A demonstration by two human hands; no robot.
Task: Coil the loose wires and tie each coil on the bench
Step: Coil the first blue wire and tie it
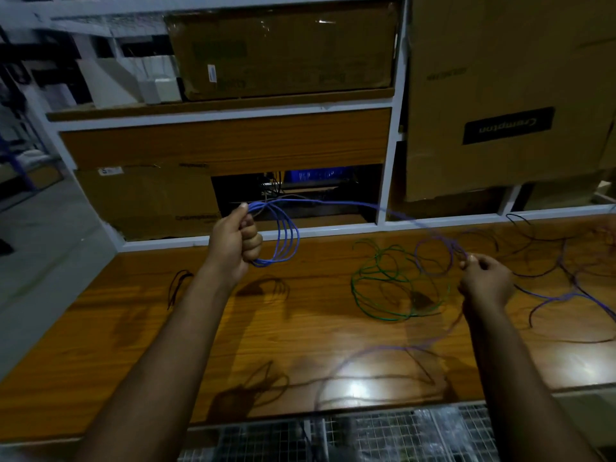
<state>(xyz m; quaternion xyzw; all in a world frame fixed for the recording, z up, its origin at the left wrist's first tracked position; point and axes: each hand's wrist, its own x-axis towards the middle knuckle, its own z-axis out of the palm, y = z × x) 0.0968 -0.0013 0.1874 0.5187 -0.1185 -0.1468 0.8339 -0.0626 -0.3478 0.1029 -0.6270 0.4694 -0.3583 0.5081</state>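
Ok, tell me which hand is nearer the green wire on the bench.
Right. The right hand hovers just beside the green wire, at its right edge, pinching the blue wire. The left hand is farther left, raised, gripping the blue coil.

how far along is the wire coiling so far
Early on. Done: perhaps the small dark bundle lying at the bench's left, though no tie is visible. In hand: the left hand grips several loops of blue wire, the right hand feeding its tail. Left: the green wire and dark wires lie loose.
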